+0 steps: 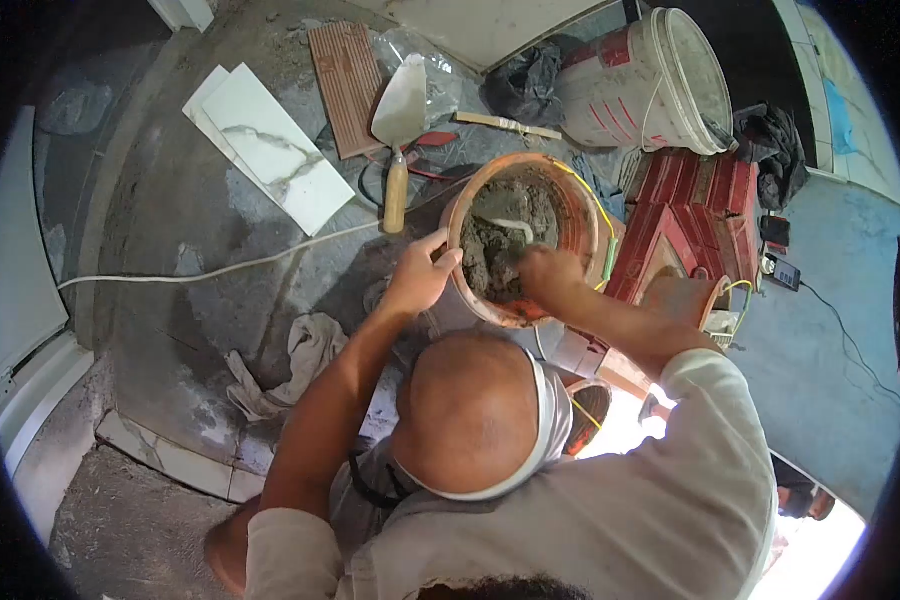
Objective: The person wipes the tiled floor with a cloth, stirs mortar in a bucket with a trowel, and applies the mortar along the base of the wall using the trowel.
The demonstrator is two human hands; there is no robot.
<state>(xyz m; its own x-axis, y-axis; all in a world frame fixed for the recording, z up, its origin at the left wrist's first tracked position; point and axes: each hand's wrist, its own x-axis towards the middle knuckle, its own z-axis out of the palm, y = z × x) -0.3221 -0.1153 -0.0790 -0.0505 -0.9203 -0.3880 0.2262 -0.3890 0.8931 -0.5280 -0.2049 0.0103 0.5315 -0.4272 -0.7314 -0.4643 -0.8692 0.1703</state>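
An orange bucket (582, 212) holds grey wet mortar (530, 200). My left hand (422, 276) grips the bucket's left rim, thumb near the edge and fingers against the outer wall. Inside the right part of the bucket, my right hand (552, 276) is closed, low over the mortar. It appears to hold a trowel (510, 227): a pale curved neck shows beside the fist, while the blade is hidden in the mortar. A second trowel (396, 190) with a wooden handle lies just left of the bucket, its blade pointing away.
White marbled tiles (270, 150) and a ribbed brown tile (344, 85) lie to the left. A white cable (220, 272) crosses the floor near a rag (305, 360). A large white bucket (635, 85) lies tilted behind red boxes (710, 205). A phone (785, 273) rests at right.
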